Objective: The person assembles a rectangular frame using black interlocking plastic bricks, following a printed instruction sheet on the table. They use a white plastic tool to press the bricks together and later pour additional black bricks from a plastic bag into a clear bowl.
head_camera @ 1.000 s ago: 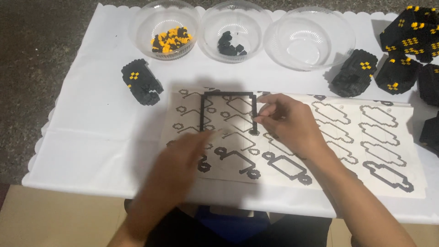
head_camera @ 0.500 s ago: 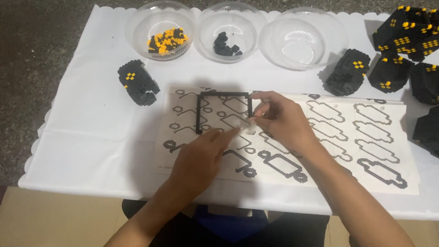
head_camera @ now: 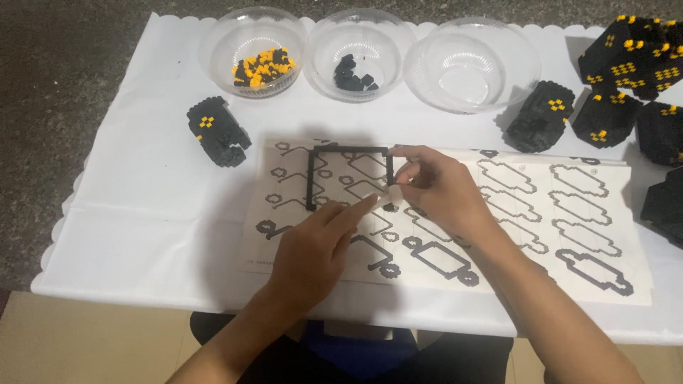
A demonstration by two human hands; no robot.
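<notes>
A thin black frame of small bricks (head_camera: 334, 151), open at the bottom, lies on a printed pattern sheet (head_camera: 569, 227). My right hand (head_camera: 434, 188) pinches the lower end of the frame's right bar with thumb and forefinger. My left hand (head_camera: 316, 245) rests on the sheet just below, its forefinger stretched out and touching the same spot by the right bar's end. Whether a loose brick sits between the fingers is hidden.
Three clear bowls stand at the back: one with yellow and black bricks (head_camera: 262, 67), one with a few black bricks (head_camera: 353, 72), one empty (head_camera: 469, 64). A black block model (head_camera: 217, 130) sits at left; several more (head_camera: 626, 85) crowd the right edge.
My left hand has moved up and to the right, its forefinger now reaching the right bar's lower end. My right hand stays at the frame.
</notes>
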